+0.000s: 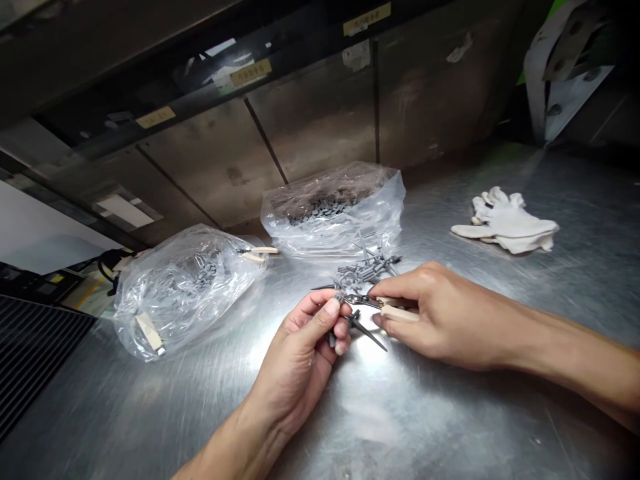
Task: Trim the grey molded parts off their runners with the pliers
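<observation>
Pinched between the thumb and fingers of my left hand [313,337] is a dark grey moulded plastic piece [369,332] with a long pointed arm sticking out to the lower right. My right hand [437,317] is wrapped around the cream handles of a pair of cutting pliers [400,313]. The pliers' dark metal jaws meet the grey piece at my left fingertips; the exact contact is too small to make out. Just beyond both hands lies a loose pile of grey plastic sprues [367,270] on the metal table.
Behind the pile stands a clear plastic bag [333,230] holding many small grey parts. To the left lies another clear bag [175,300], with a second cream-handled tool [260,255] and a cream cutter knife [149,332] on it. White gloves [510,223] rest at right.
</observation>
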`<state>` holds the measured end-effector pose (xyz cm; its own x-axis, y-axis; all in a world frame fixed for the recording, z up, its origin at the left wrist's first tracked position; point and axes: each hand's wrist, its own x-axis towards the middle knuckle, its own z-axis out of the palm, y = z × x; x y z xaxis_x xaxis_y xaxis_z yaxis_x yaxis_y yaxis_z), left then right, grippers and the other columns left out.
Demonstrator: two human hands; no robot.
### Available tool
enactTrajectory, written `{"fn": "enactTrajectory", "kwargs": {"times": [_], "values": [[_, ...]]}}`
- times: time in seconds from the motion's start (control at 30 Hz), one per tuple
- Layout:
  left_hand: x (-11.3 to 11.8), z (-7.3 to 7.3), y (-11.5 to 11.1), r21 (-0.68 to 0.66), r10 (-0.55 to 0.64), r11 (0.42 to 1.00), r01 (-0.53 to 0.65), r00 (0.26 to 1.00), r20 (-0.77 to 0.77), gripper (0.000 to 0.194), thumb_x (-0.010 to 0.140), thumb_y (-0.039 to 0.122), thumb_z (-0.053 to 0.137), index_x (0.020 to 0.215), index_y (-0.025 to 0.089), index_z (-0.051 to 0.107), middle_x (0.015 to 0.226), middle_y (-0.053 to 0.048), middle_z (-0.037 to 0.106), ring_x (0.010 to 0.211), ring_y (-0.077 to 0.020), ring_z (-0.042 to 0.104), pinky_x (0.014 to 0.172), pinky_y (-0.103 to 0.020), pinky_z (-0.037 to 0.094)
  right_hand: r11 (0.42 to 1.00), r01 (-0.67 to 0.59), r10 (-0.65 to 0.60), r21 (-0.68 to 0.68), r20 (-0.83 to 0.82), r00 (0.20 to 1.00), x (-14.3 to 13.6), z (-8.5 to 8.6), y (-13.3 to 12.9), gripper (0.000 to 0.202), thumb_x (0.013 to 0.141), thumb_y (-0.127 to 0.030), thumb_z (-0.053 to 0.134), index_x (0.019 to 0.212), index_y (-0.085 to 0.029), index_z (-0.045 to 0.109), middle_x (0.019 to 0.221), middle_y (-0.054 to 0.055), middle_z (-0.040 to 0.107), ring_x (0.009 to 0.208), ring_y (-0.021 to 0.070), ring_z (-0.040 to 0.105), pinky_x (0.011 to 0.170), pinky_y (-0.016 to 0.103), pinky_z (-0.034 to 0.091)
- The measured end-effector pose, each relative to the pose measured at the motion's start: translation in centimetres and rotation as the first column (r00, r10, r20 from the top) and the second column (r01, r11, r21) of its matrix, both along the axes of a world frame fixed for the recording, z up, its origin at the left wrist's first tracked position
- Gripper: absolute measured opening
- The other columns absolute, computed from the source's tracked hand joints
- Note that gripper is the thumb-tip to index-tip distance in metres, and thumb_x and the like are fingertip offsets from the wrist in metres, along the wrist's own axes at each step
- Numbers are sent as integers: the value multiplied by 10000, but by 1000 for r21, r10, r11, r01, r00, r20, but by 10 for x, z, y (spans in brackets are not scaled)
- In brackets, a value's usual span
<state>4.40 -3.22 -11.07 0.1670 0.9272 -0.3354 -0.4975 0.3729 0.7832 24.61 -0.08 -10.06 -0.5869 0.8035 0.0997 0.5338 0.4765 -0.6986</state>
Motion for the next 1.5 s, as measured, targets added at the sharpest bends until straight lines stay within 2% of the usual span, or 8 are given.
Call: {"fn": "enactTrajectory", "kwargs": {"times": [0.2,0.53,0.8,0.93,1.07,1.17,1.37,1.5], "values": [[0,2,0,0,-6,1000,6,1000,28,71,852,140,742,919,132,720,827,-42,643,654,-70,535,571,-160,459,999,8,-8,-39,-10,1000,0,4,-1,165,866,-184,569,704,-194,603,568,-60,480,526,93,396,491,246,287],[0,1,-1,40,-11,999,14,997,-74,69,874,183,727,918,133,710,828,-33,640,656,-63,510,585,-156,433,998,4,-3,-61,17,1000,3,4,-1,170,870,-182,555,727,-214,641,565,-74,464,523,88,385,479,236,285],[0,1,-1,42,1,999,3,997,-83,99,859,206,746,913,135,704,831,-33,641,660,-69,513,589,-163,432,994,22,-22,-111,7,1000,2,4,-1,167,868,-191,560,749,-201,677,573,-55,473,532,102,384,474,246,268],[-1,2,-1,43,0,999,3,997,-78,113,847,212,758,911,135,706,825,-34,642,656,-71,518,588,-163,437,971,19,-25,-240,-24,999,2,4,-2,184,892,-238,552,792,-207,703,613,-43,499,551,112,384,467,247,262],[0,2,-1,31,-5,999,7,998,-70,121,831,208,771,904,132,712,818,-35,645,638,-67,517,572,-160,436,900,-27,-14,-435,-92,996,2,5,0,177,892,-293,582,855,-185,718,671,-21,530,578,116,375,494,246,285],[-1,3,-1,19,-9,1000,11,998,-64,119,834,208,766,899,124,711,815,-38,642,630,-66,518,562,-159,435,854,-79,12,-514,-134,991,4,6,4,190,891,-305,584,789,-174,676,651,-26,492,575,111,351,513,252,274],[-2,4,-2,-4,-20,1000,20,999,-46,89,854,185,739,908,120,711,807,-39,628,621,-65,512,556,-162,434,845,-131,70,-519,-137,988,7,6,9,198,890,-291,587,727,-181,608,651,-35,477,603,115,368,548,271,267],[-1,3,0,-20,-25,999,25,999,-22,113,845,164,742,949,124,730,796,-44,624,628,-70,516,562,-163,438,886,-56,-7,-461,-134,991,10,8,11,209,874,-390,636,822,-190,669,653,-38,445,595,118,365,529,263,268]]}}
